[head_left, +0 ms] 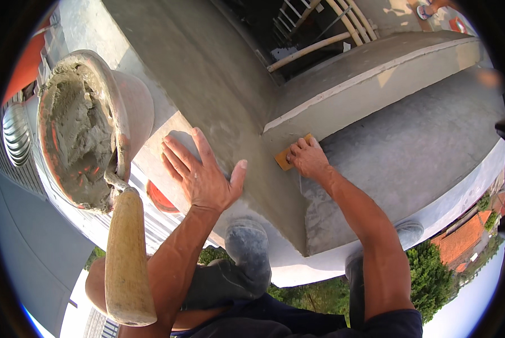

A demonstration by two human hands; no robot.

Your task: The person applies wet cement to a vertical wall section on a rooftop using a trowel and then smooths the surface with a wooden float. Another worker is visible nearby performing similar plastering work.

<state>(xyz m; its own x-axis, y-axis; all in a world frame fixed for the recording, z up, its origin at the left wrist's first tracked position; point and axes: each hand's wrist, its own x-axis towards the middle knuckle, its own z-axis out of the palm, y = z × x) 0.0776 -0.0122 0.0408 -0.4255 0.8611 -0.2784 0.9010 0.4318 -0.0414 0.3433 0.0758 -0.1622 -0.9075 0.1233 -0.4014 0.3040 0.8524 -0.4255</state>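
Observation:
My right hand (308, 159) grips a small, flat yellow-orange pad (283, 161); whether it is a sponge or a scraper I cannot tell. The pad touches grey plaster in the corner where the low wall (342, 104) meets the smooth ledge (207, 73). Palm down, my left hand (207, 179) is open, its fingers spread at the ledge's left edge. Left of it is a bucket (134, 104) of wet grey mortar (78, 135). A trowel with a wooden handle (127, 262) rests at the bucket's near rim, its blade mostly hidden in the mortar.
Beyond the ledge lies a dark opening with bamboo poles (311, 50) across it. A second grey slab (410, 146) extends right of the low wall. Part of another person's foot (427, 10) shows at the far right. Rooftops (461, 239) and trees (430, 276) lie far below.

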